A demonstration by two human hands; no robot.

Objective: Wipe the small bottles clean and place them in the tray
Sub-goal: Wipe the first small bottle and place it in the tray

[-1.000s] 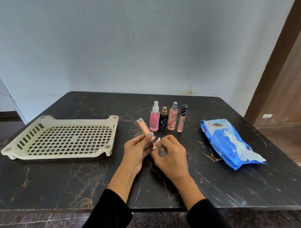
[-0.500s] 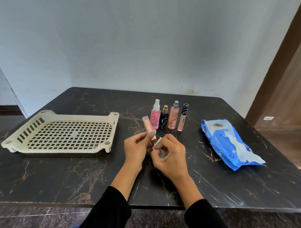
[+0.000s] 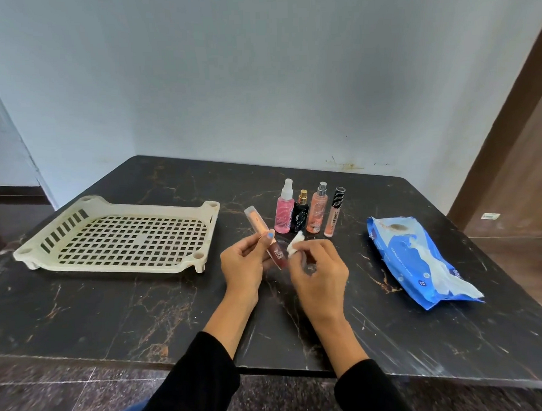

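A thin tube-shaped bottle with a peach cap and dark red bottom is held up off the black marble bench by the left hand. The fingers of that hand are curled round the middle of the tube, so both ends stick out and can be reached. The tube is tilted, with its cap pointing to about 11 o'clock. It is probably held this way so the dark end faces the other hand.

A small white wad of wet wipe is pinched in the fingers of the right hand. The wad is just beside the dark end of the tube, at its 3 o'clock side. It cannot be told if they touch. The wiping of this bottle looks to be under way.

Four more small bottles are stood in a row at 12 o'clock from the hands: a pink spray bottle with a white top, a short black bottle with a gold top, a peach spray bottle with a silver top and a thin lip gloss tube with a black cap. They seem to be waiting their turn.

The cream plastic tray with a grid floor is set at 9 o'clock, near the left hand, so a clean bottle can be put in easily. No bottle is in it yet. The blue pack of wet wipes is laid at 3 o'clock, near the right hand.
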